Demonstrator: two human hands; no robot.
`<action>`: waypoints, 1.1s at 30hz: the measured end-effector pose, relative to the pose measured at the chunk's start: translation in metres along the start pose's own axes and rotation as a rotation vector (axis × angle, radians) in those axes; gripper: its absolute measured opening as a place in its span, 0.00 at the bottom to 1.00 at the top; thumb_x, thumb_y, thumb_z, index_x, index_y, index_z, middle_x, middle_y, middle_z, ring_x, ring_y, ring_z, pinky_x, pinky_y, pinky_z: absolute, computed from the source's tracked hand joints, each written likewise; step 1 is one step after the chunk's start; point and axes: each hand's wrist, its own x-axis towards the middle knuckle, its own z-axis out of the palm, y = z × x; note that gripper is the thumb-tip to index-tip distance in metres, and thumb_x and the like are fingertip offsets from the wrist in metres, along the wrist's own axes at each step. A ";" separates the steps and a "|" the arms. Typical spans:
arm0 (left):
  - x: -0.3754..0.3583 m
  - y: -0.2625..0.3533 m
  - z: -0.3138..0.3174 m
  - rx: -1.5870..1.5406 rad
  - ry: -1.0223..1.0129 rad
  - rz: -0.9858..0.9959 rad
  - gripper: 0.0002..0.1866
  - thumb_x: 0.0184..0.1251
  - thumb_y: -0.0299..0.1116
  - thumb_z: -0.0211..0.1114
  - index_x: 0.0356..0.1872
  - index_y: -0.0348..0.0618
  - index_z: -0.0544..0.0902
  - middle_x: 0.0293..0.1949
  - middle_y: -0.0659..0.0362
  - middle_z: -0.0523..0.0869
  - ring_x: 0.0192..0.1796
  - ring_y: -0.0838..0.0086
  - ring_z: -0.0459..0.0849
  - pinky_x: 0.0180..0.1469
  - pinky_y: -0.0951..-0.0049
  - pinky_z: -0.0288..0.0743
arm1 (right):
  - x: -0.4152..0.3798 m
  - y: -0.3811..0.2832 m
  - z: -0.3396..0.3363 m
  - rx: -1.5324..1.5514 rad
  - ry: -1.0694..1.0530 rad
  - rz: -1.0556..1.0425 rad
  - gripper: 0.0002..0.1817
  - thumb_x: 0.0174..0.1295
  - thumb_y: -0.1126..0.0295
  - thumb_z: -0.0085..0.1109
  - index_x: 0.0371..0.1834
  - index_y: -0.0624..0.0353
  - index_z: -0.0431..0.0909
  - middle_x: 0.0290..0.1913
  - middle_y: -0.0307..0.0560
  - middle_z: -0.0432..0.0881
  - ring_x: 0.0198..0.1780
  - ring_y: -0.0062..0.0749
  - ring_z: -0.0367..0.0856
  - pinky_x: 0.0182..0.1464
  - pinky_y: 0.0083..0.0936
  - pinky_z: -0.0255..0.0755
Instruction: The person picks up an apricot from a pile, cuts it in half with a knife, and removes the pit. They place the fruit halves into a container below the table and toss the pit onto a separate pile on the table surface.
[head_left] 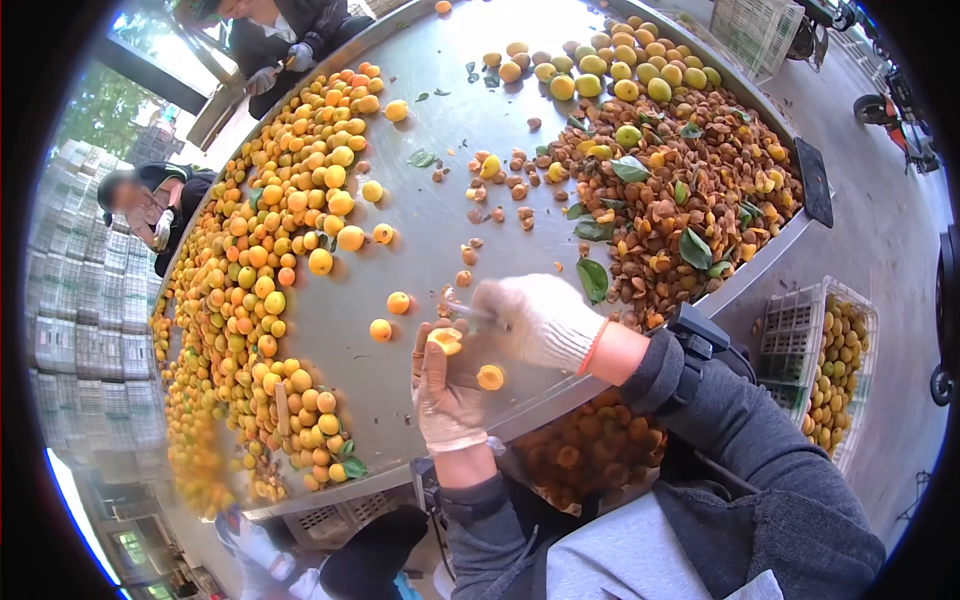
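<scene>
My left hand (448, 393), in a stained glove, is closed round an opened apricot (445, 341) with yellow flesh, over the metal table's near edge. Just to its right, my right hand (535, 318), in a white glove with an orange cuff, grips a thin metal tool (470, 311) whose tip is beside the left fingertips. A small brown pit (447, 293) shows near the tip. An apricot half (490, 377) is below the right hand, apart from both hands. Two whole apricots (390, 315) lie on the table left of my hands.
Whole apricots (265, 250) cover the metal table's (400, 220) left side. Brown pits (665, 190) with leaves are heaped at right. A container of apricot halves (590, 450) stands below the near edge, a crate (800, 340) at right. Co-workers (150, 205) are at the left, back and lower left.
</scene>
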 end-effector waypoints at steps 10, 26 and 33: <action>-0.004 -0.007 0.000 0.082 -0.023 -0.062 0.20 0.67 0.33 0.65 0.57 0.39 0.75 0.52 0.53 0.82 0.54 0.67 0.81 0.58 0.68 0.78 | -0.005 -0.002 0.012 -0.215 -0.064 -0.125 0.17 0.54 0.69 0.61 0.49 0.47 0.82 0.41 0.45 0.83 0.42 0.45 0.83 0.42 0.33 0.78; -0.017 -0.008 0.014 2.066 0.026 0.044 0.12 0.51 0.38 0.70 0.34 0.44 0.84 0.30 0.52 0.85 0.39 0.57 0.85 0.46 0.62 0.78 | -0.010 0.000 -0.039 0.880 0.351 0.262 0.11 0.63 0.65 0.60 0.41 0.61 0.81 0.31 0.36 0.79 0.30 0.16 0.74 0.33 0.19 0.68; -0.078 0.037 0.070 1.692 -0.546 0.054 0.26 0.47 0.31 0.76 0.50 0.39 0.80 0.48 0.52 0.82 0.42 0.70 0.84 0.45 0.67 0.77 | -0.003 0.006 -0.037 0.974 0.358 0.291 0.10 0.64 0.61 0.62 0.40 0.56 0.82 0.23 0.29 0.73 0.18 0.12 0.66 0.20 0.15 0.60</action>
